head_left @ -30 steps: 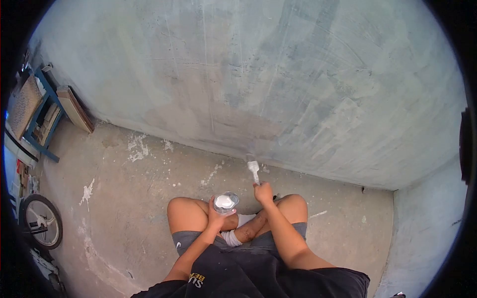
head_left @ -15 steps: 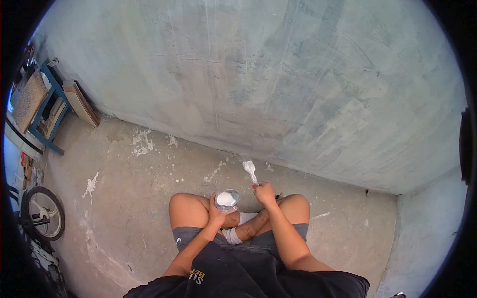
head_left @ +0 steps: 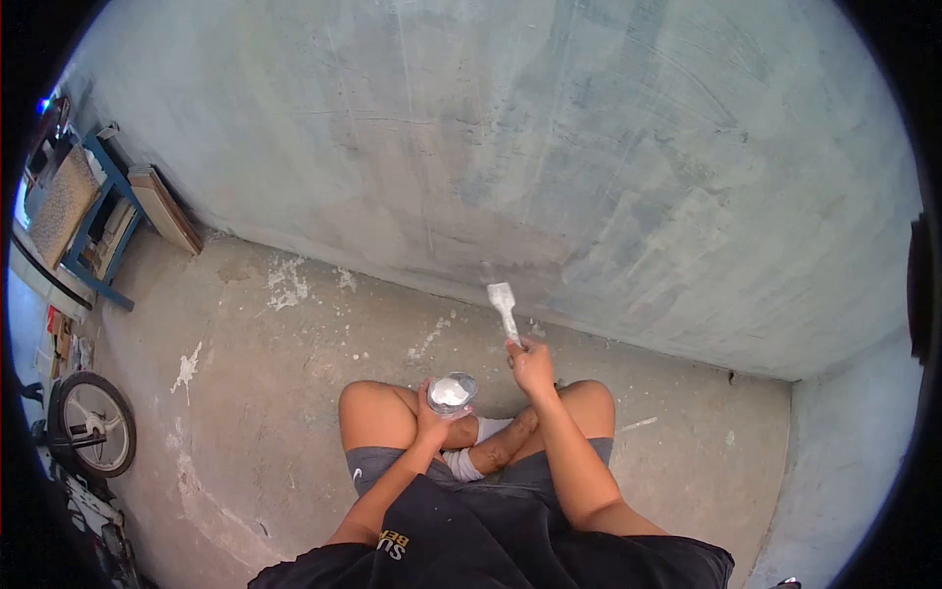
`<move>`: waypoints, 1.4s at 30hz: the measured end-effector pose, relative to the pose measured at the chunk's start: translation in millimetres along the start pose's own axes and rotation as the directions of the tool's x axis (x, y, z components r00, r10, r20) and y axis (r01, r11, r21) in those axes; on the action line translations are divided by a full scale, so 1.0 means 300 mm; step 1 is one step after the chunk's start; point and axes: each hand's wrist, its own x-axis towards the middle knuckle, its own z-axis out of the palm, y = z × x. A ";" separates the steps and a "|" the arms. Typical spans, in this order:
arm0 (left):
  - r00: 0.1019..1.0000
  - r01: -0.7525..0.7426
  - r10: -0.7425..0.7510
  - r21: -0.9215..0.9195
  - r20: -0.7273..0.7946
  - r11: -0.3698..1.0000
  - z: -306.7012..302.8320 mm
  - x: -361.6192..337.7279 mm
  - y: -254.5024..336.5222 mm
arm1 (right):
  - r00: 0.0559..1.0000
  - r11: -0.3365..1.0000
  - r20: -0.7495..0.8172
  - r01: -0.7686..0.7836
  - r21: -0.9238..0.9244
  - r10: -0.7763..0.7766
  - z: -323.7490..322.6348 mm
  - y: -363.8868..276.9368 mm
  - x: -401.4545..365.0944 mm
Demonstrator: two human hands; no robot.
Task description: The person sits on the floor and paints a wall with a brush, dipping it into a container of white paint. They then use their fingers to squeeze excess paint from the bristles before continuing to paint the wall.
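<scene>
My left hand (head_left: 434, 417) is wrapped round a small clear tub (head_left: 453, 393) with white paint in it, held above my crossed legs. In my right hand (head_left: 533, 366) is a paintbrush (head_left: 504, 306), its handle gripped from behind and its flat head coated white. The brush points up and away from me, its tip overlapping the lower part of the grey, patchy wall (head_left: 549, 211). A faint pale mark shows on the wall just above the tip.
I sit cross-legged on a concrete floor (head_left: 294, 393) spotted with white splashes. At the left stand a blue wooden frame (head_left: 108, 216), flat boards (head_left: 167, 211) leaning on the wall, and a spoked wheel (head_left: 96, 424). A side wall (head_left: 834, 471) meets the main wall at the right.
My right hand has moved up and slightly right with the paintbrush, taking its tip from over the floor to the wall's lower part. The tub has stayed nearly still.
</scene>
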 end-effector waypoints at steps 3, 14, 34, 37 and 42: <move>1.000 -0.008 0.007 0.017 0.021 1.000 0.009 -0.015 0.042 | 0.996 0.998 0.087 -0.031 -0.055 0.035 0.043 0.099 0.024; 0.999 -0.003 0.003 -0.019 -0.034 1.000 -0.006 -0.023 0.037 | 0.999 0.999 -0.037 -0.034 -0.021 0.033 -0.035 -0.062 0.060; 0.998 -0.027 0.024 -0.046 -0.052 0.999 0.000 -0.024 0.057 | 0.995 0.976 -0.007 -0.100 -0.194 0.101 0.114 0.221 0.271; 0.999 -0.032 0.031 -0.022 -0.043 0.999 0.005 -0.020 0.073 | 0.995 0.995 0.033 -0.096 0.035 0.094 0.001 0.011 0.128; 1.000 -0.019 0.020 -0.140 0.004 0.990 -0.001 -0.008 0.035 | 0.991 0.997 0.130 0.018 0.069 -0.027 -0.183 0.060 -0.060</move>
